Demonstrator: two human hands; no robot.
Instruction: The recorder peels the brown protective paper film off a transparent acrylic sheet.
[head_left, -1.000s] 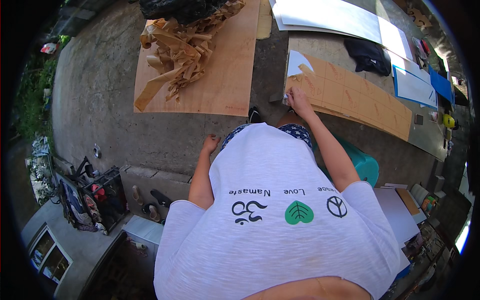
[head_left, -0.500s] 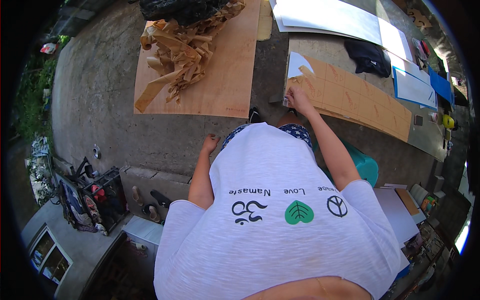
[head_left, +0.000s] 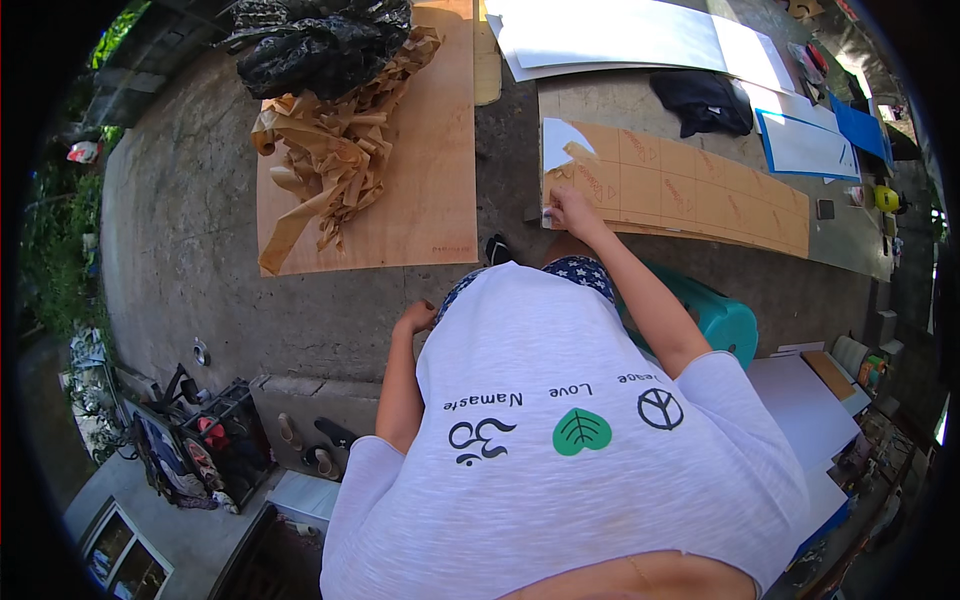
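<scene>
My right hand (head_left: 573,208) is closed in a pinch at the near left corner of a long board covered in brown backing paper (head_left: 665,185). The paper carries ruled lines and red marks. At the board's far left corner the paper is torn back, baring a white surface (head_left: 561,142), and a loose paper flap (head_left: 578,156) stands up there. What my right fingertips grip is too small to see clearly, but it lies at the paper's edge. My left hand (head_left: 420,316) hangs beside my left thigh, fingers loosely bent, with nothing visible in it.
Crumpled brown paper (head_left: 335,150) and a black plastic bag (head_left: 325,50) lie on a plywood sheet (head_left: 430,190) at left. White sheets (head_left: 620,35), dark cloth (head_left: 703,100) and a phone (head_left: 825,209) rest on the table. A teal stool (head_left: 728,330) stands by my right arm.
The view has shifted, so the plywood and table sit further left in it. My right hand stays at the board's near left corner; my left hand stays by my thigh.
</scene>
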